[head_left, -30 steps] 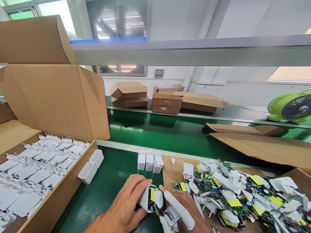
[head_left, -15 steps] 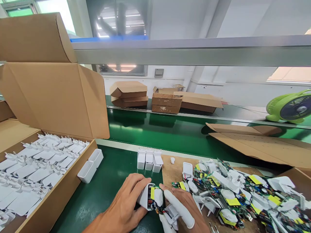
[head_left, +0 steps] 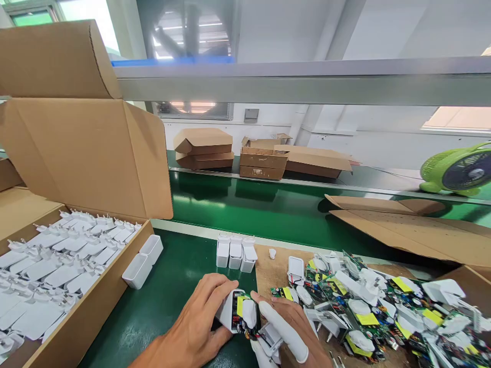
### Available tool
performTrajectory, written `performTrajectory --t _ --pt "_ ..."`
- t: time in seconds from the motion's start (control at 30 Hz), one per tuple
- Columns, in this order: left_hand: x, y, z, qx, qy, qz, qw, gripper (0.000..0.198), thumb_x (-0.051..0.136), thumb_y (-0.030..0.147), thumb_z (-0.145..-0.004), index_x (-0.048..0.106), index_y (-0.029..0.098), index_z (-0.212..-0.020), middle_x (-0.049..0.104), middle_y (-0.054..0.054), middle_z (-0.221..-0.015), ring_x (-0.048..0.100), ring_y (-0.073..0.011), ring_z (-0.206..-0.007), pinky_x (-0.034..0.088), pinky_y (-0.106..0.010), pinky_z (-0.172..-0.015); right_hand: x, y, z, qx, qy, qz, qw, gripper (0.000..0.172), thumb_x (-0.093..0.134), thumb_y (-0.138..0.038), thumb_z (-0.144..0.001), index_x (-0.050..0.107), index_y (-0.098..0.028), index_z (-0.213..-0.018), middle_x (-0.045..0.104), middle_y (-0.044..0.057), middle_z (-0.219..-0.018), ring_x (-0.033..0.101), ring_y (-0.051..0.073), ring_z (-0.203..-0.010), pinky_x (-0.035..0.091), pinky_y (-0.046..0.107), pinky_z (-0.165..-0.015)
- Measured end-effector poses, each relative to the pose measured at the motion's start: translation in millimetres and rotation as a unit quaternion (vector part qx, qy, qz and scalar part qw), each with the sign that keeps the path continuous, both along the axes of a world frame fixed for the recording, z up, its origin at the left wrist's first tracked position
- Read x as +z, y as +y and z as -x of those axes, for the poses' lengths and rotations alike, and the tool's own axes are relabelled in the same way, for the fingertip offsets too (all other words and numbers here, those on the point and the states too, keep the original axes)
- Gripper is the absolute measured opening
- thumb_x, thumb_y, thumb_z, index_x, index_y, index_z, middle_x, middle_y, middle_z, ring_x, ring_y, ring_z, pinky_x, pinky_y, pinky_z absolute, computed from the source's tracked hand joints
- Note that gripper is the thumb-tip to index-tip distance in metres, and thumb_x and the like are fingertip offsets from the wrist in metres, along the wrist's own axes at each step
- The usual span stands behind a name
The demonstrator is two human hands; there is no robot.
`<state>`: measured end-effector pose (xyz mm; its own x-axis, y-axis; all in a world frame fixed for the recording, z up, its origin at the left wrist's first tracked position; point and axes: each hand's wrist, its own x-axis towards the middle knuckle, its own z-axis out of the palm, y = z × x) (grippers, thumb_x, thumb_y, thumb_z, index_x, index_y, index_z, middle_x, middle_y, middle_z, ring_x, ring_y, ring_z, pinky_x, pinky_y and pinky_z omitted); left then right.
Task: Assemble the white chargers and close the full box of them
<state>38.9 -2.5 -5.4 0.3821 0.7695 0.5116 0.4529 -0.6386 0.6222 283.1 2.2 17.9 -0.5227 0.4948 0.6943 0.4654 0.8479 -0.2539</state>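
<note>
Head view, your workstation, landmark the row of three white cases (head_left: 236, 255). Item, white case (head_left: 225, 313): one, nearer to you than the row, lying tilted with its open mouth turned to the right. Item, left hand (head_left: 203, 317): closed around that case, fingers over the top, thumb beneath. Item, right hand (head_left: 299, 322): gripping at the circuit board (head_left: 237, 324) and the white end piece (head_left: 269, 340), two digits in white finger covers (head_left: 286, 335). Step, by judgement: feeding the board into the case. Handling advice: hold the case steady with your left hand; keep the board square to the mouth; tuck the wires (head_left: 252, 335) inward, since a lead caught on the rim could be pinched; push evenly by the end, sparing the components; ease back if it binds. Appearance: case plain white, smooth, round-cornered; board crowded with small dark parts, a yellow patch (head_left: 240, 306) and a white oval pad (head_left: 249, 314) on its face; end piece pale, squarish, partly hidden by your fingers. Further stock: loose boards and white parts (head_left: 368, 306), heaped to the right of the row.
</note>
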Motion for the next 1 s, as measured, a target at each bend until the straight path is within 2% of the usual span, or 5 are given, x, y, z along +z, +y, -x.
performTrajectory --t 0.4,0.63,0.83,0.9,1.0 --pt "1.6 4 -2 0.001 -0.007 -0.038 0.999 0.061 0.062 0.008 -0.097 0.039 0.022 -0.152 0.053 -0.014 -0.134 0.056 -0.0279 -0.122 0.053 -0.042 -0.105 -11.6 4 -6 -0.022 -0.034 -0.023 0.999 0.066 0.05 -0.005 -0.085 0.049 -0.013 -0.151 0.072 0.01 -0.135 0.067 0.024 -0.121 0.05 0.033 -0.109" --pt "-3.1 3 -4 -0.006 -0.031 -0.029 0.999 0.06 0.063 0.009 -0.097 0.04 0.023 -0.151 0.054 -0.014 -0.135 0.055 -0.0281 -0.123 0.051 -0.044 -0.107 -19.4 6 -7 -0.015 -0.035 -0.011 0.999 0.069 0.053 -0.006 -0.086 0.044 -0.012 -0.154 0.069 0.015 -0.137 0.066 0.026 -0.124 0.05 0.039 -0.11" --pt "-1.8 2 -8 -0.027 -0.015 -0.029 0.999 0.062 0.068 0.013 -0.098 0.037 0.024 -0.15 0.057 -0.013 -0.136 0.052 -0.0292 -0.123 0.048 -0.047 -0.108 -5.6 3 1 -0.016 -0.051 -0.026 0.998 0.07 0.052 -0.005 -0.087 0.042 -0.01 -0.157 0.073 0.015 -0.127 0.068 0.025 -0.118 0.052 0.039 -0.107" --pt "1.1 2 -8 -0.018 -0.003 -0.016 1.0 0.064 0.073 0.017 -0.096 0.039 0.027 -0.149 0.06 -0.011 -0.134 0.052 -0.0292 -0.12 0.048 -0.047 -0.106 -1.5 3 2 -0.009 -0.051 -0.02 0.998 0.065 0.057 -0.011 -0.092 0.043 -0.012 -0.156 0.073 0.015 -0.126 0.068 0.025 -0.116 0.052 0.038 -0.107" --pt "6.6 0 -7 -0.022 -0.007 0.018 1.0 0.068 0.079 0.021 -0.092 0.04 0.031 -0.146 0.063 -0.008 -0.131 0.053 -0.0274 -0.115 0.051 -0.044 -0.102 -2.6 3 0 0.024 -0.017 0.006 1.0 0.057 0.061 -0.035 -0.101 0.046 -0.016 -0.153 0.071 0.015 -0.128 0.068 0.028 -0.116 0.055 0.038 -0.103"
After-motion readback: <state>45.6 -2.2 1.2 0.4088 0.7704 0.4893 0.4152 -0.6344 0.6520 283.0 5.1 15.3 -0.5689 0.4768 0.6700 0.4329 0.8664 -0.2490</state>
